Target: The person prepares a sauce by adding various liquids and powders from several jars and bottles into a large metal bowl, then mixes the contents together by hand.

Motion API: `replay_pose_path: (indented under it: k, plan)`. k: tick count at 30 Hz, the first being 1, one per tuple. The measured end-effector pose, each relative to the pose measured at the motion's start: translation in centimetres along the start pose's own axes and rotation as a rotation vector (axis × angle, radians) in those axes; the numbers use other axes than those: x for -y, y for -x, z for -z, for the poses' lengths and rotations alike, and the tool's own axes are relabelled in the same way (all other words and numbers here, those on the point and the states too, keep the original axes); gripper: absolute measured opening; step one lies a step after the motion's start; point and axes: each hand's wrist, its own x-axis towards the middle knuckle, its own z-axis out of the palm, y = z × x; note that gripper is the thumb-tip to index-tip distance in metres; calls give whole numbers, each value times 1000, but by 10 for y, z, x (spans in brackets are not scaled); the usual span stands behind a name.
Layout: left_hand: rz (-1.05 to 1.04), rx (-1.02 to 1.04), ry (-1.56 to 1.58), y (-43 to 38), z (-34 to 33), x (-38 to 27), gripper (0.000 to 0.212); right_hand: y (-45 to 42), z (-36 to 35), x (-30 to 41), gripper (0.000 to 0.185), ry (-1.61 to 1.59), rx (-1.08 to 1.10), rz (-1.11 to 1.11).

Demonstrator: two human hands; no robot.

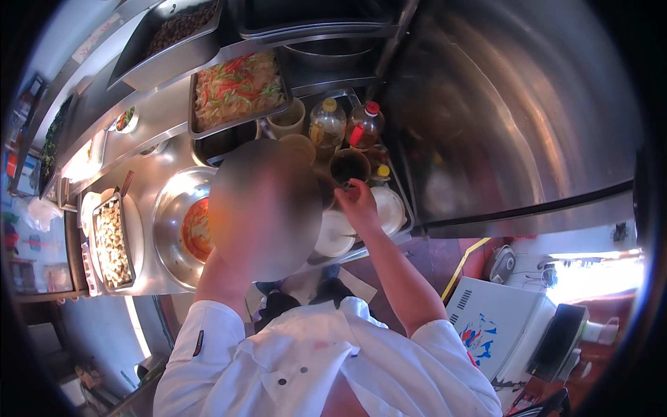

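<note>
My right hand [359, 206] is at the near rim of a round tub [349, 166] with dark contents. Its thumb and fingers are bent towards each other; whether they pinch something is too small to tell. Just below it are two white round containers, one to the left [333, 234] and one to the right [390, 209]. My left forearm [223, 279] reaches up into a large blurred patch, which hides the left hand and anything in it. Left of the patch stands a wide steel mixing bowl [169, 229] with red-orange sauce [194, 229] inside, partly covered by the blur.
A tray of noodle-like strips with red and green shreds [237, 86] sits beyond the bowl. Two plastic bottles, yellow-capped [328, 125] and red-capped [365, 125], stand behind the tub. A pan of pale cubes [112, 242] lies left. A steel refrigerator-like panel [500, 120] bounds the right.
</note>
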Motion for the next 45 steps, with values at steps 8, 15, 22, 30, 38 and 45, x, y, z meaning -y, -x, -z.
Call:
replay_pose_path:
  k: [8, 15, 22, 30, 38, 45]
  plan:
    - [-27, 200, 366, 158, 95, 62, 21, -36, -26, -12, 26, 149, 102, 216]
    - [432, -239, 1040, 229, 211, 175, 29, -36, -28, -40, 30, 121, 236, 144]
    - [108, -459, 1047, 173, 289, 228, 23, -16, -13, -13, 30, 120, 10, 92]
    - [17, -274, 862, 251, 330, 147, 9, -7, -8, -16, 27, 318, -139, 336]
    - [78, -29, 691, 258, 301, 108, 16, 11, 6, 10, 28, 35, -128, 65]
    - [68, -31, 426, 262, 286, 86, 11, 61, 25, 102, 25, 80, -28, 121]
